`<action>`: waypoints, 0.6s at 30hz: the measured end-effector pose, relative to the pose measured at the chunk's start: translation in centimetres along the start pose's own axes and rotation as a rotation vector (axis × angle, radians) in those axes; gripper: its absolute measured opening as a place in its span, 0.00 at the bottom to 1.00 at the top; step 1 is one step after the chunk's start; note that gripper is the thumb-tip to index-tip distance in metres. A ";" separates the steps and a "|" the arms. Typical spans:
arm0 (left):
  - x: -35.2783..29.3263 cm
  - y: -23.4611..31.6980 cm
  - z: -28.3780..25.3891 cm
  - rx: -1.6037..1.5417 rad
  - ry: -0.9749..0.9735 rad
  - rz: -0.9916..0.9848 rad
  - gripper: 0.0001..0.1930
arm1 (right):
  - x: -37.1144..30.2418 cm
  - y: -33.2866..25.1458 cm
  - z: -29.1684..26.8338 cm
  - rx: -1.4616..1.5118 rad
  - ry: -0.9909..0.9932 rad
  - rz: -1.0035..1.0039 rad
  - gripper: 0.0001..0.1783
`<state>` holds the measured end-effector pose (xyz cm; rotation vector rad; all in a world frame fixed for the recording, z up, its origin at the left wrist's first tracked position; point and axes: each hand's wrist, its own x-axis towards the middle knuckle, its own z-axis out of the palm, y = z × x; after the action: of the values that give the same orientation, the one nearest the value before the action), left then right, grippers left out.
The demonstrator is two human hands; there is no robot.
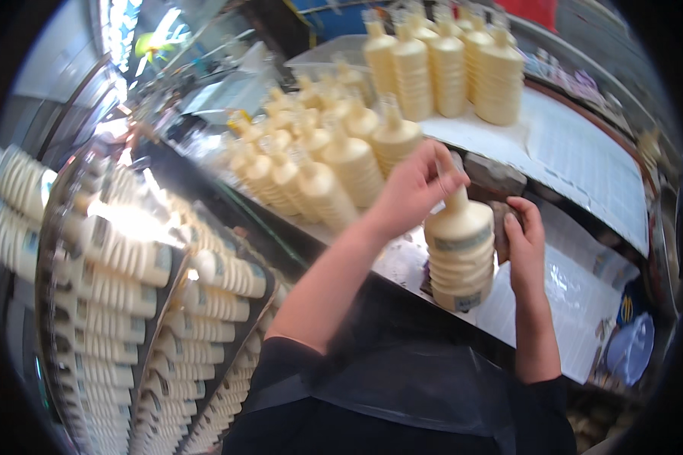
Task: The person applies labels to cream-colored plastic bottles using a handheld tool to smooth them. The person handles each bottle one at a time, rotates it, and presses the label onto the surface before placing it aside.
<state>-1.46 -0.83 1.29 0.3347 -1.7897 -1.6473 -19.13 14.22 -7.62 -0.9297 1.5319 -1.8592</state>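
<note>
A cream-coloured ribbed bottle with pale blue bands stands nearly upright in front of me. My left hand is closed around its narrow neck, fingertips pinched near the top. At the bottle's right side, my right hand has curled fingers and thumb against a brownish thing, too small and partly hidden to name. A grey block sits just behind the bottle. To the left of my left hand, several similar cream bottles crowd together on the bench.
More cream bottles stand on a raised white surface at the back. Racks packed with rows of whitish bottles fill the left side. A blue-violet basin is at the far right, beside a shiny white sheet.
</note>
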 end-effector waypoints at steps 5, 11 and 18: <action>-7.5 7.1 -0.2 0.456 0.147 0.309 0.09 | 1.7 -2.4 0.8 0.303 -0.064 0.153 0.18; -11.1 21.0 -3.0 0.409 0.651 0.681 0.07 | 3.1 -5.3 3.9 0.512 -0.203 0.203 0.26; -18.2 40.3 -5.6 0.951 1.137 0.866 0.13 | 4.5 -6.7 7.9 0.532 -0.332 0.162 0.26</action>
<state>25.56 12.51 34.18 0.6110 -1.2974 0.1477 -15.56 7.34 0.61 -0.7823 0.8279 -1.7574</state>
